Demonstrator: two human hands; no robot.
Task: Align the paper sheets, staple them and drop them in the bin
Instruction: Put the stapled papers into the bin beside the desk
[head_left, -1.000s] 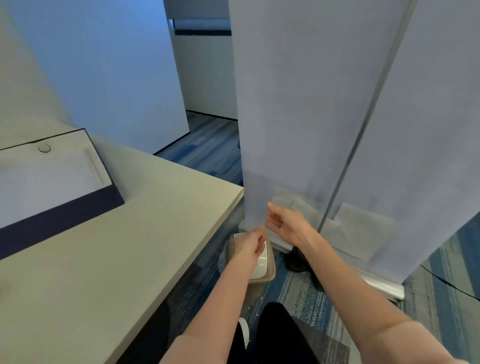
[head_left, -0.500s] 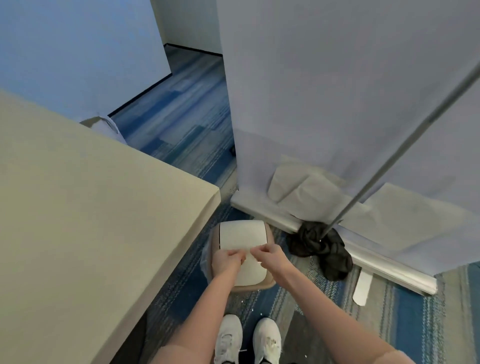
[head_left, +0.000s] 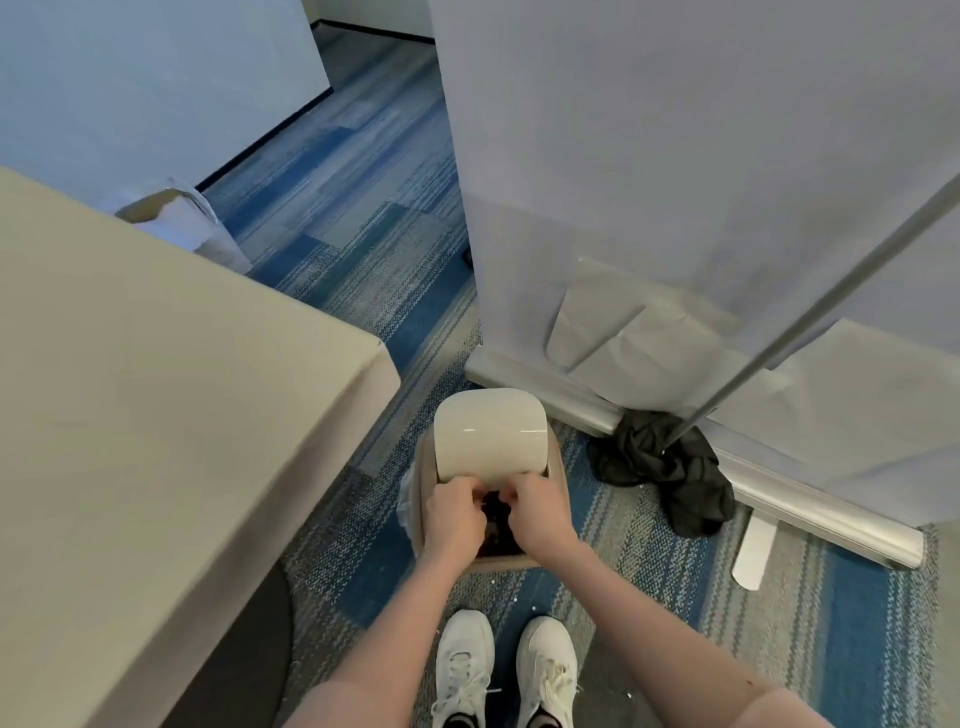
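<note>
Two bare hands meet over a small beige plastic bin with a glossy white swing lid. The left hand and the right hand sit side by side at the lid's near edge, above the bin's dark opening. The fingers of both are curled inward, knuckles up; whether they pinch anything cannot be told, and no paper sheets can be made out between them. The bin stands on the blue-and-grey striped carpet, just beyond a pair of white lace-up shoes and beside the corner of the pale beige surface. A crumpled black cloth lies to the bin's right, against the silver metal base rail of a tall white panel. A slanted grey metal pole runs down to the cloth.
</note>
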